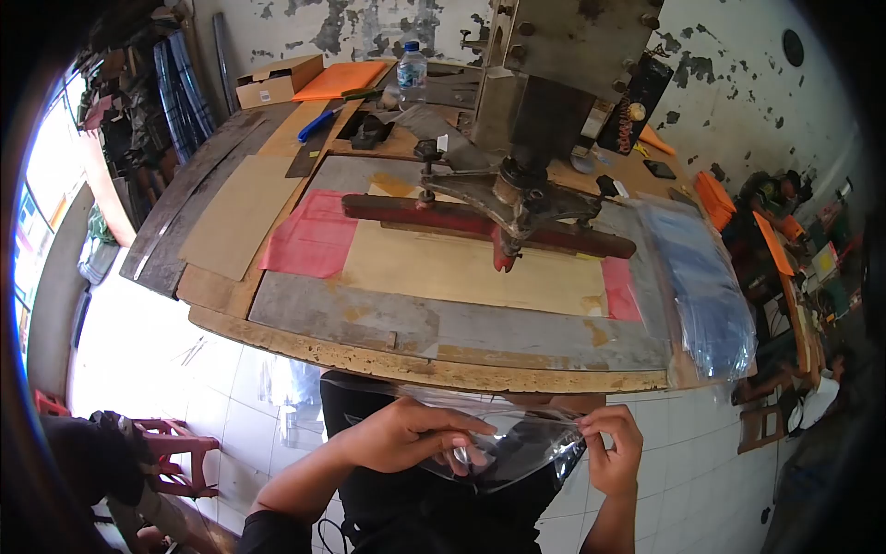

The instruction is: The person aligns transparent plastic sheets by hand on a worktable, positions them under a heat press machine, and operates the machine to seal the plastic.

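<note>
A clear plastic sheet or pouch (pixel 528 447) hangs over my lap, just in front of the table edge. My left hand (pixel 417 438) is closed on its left part, with the thumb and fingers pinching the film. On the other side, my right hand (pixel 612 445) pinches its upper right edge between thumb and fingertips. Whether the film has one layer or two, I cannot tell. Beyond both hands, a press with a red bar (pixel 563 236) stands over a cream sheet (pixel 443 274) with pink material (pixel 314 235) at its ends.
A stack of clear plastic (pixel 699 291) lies at the table's right side. At the back are a water bottle (pixel 412 74), a cardboard box (pixel 280 81), an orange folder (pixel 340 80) and a blue-handled cutter (pixel 317 126). A red stool (pixel 175 457) and another person's legs (pixel 152 517) are at lower left.
</note>
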Available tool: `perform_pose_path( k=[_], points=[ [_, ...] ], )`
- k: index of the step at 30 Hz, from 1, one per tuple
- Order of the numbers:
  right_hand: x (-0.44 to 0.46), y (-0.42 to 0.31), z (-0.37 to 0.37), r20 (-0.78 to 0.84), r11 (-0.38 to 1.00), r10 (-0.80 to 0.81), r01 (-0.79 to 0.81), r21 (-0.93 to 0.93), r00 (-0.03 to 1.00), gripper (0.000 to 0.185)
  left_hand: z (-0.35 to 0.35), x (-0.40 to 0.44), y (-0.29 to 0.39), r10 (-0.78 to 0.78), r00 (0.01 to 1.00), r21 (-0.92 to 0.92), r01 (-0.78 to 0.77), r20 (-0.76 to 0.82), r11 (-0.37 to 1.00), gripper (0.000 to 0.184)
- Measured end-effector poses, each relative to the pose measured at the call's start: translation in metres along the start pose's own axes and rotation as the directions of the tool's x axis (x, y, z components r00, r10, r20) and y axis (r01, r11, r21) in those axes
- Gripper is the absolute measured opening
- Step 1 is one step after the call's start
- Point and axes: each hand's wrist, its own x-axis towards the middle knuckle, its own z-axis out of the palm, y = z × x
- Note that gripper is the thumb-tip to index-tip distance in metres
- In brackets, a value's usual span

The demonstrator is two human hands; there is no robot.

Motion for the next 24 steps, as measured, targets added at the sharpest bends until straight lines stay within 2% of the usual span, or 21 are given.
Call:
perform_pose_path(
  k=[1,2,3,5,6,8,9,10,11,12,13,15,16,18,19,24],
  points=[
    [0.003,-0.002,-0.006,0.068,0.999,0.039,-0.039,-0.011,0.997,0.018,0.003,0.001,0.004,-0.118,0.993,-0.031,0.118,-0.004,0.993,0.028],
    [0.003,-0.001,-0.021,0.230,0.986,0.161,-0.168,0.010,0.960,0.017,0.004,0.004,0.003,-0.117,0.993,-0.033,0.116,-0.003,0.993,0.028],
    [0.008,-0.013,-0.026,0.231,0.986,0.163,-0.169,0.007,0.959,0.017,0.005,0.006,0.002,-0.075,0.996,0.023,0.076,-0.040,0.997,0.028],
    [0.022,-0.035,-0.033,0.322,0.983,0.046,-0.099,0.152,0.946,0.034,0.010,0.012,-0.001,0.014,0.994,0.139,0.001,-0.107,0.990,0.028],
    [0.020,-0.034,-0.033,0.347,0.959,0.013,-0.110,0.261,0.938,0.060,0.013,0.014,0.000,0.015,0.994,0.135,0.000,-0.105,0.991,0.028],
    [0.028,-0.059,-0.014,0.295,0.971,0.031,-0.099,0.219,0.955,0.065,0.022,0.019,0.004,0.004,0.991,0.334,0.041,-0.134,0.942,0.029],
    [0.033,-0.071,-0.001,0.241,0.980,0.043,-0.088,0.180,0.969,0.069,0.028,0.023,0.001,0.006,0.992,0.335,0.038,-0.128,0.941,0.029],
    [0.037,-0.078,0.011,0.236,0.980,0.045,-0.089,0.178,0.971,0.069,0.036,0.028,-0.006,0.140,0.979,0.394,-0.072,-0.147,0.916,0.028],
    [0.041,-0.082,0.023,0.256,0.998,0.031,-0.043,0.041,0.966,0.070,0.040,0.029,-0.009,0.273,0.949,0.454,-0.177,-0.156,0.873,0.028],
    [0.044,-0.083,0.028,0.279,0.995,0.020,0.007,-0.095,0.960,0.070,0.041,0.028,-0.009,0.230,0.959,0.472,-0.128,-0.164,0.872,0.031],
    [0.045,-0.080,0.030,0.277,0.995,0.021,0.005,-0.095,0.961,0.070,0.039,0.027,-0.007,0.229,0.960,0.472,-0.128,-0.162,0.872,0.031],
    [0.047,-0.070,0.034,0.376,0.996,0.068,-0.039,-0.086,0.924,0.061,0.034,0.024,-0.004,0.212,0.966,0.597,-0.085,-0.145,0.798,0.031],
    [0.046,-0.068,0.033,0.402,0.995,0.061,-0.022,-0.099,0.913,0.057,0.033,0.022,-0.006,0.211,0.966,0.598,-0.080,-0.152,0.798,0.031],
    [0.044,-0.062,0.033,0.431,0.997,0.066,-0.039,-0.070,0.900,0.055,0.031,0.021,-0.013,0.273,0.959,0.698,-0.143,-0.079,0.702,0.033],
    [0.044,-0.061,0.033,0.451,0.997,0.074,-0.060,-0.046,0.889,0.053,0.031,0.021,-0.013,0.273,0.959,0.698,-0.143,-0.078,0.702,0.033],
    [0.051,-0.061,0.039,0.335,0.999,0.001,-0.019,0.051,0.942,0.047,0.030,0.028,-0.004,0.325,0.943,0.739,-0.167,-0.073,0.653,0.029]
  ],
)
